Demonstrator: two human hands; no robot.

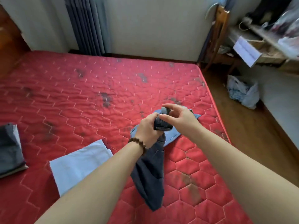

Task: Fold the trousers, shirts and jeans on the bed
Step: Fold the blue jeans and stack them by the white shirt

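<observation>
Above the red quilted bed (80, 97), my left hand (148, 128) grips the bunched top of a dark grey pair of trousers (150, 178), which hangs down in front of me. My right hand (179, 117) pinches the upper end of the same garment with thumb and fingertips. Under the hands lies a light blue pair of jeans (173, 135), partly hidden. A folded pale blue shirt (77, 165) lies flat at the left. A folded dark grey garment (9, 151) rests at the bed's left edge.
A wooden chair (216, 38) and a cluttered desk (265, 38) stand beyond the bed's far right corner. A white plastic bag (242, 92) sits on the wooden floor at the right. Grey curtains (87, 25) hang at the far wall.
</observation>
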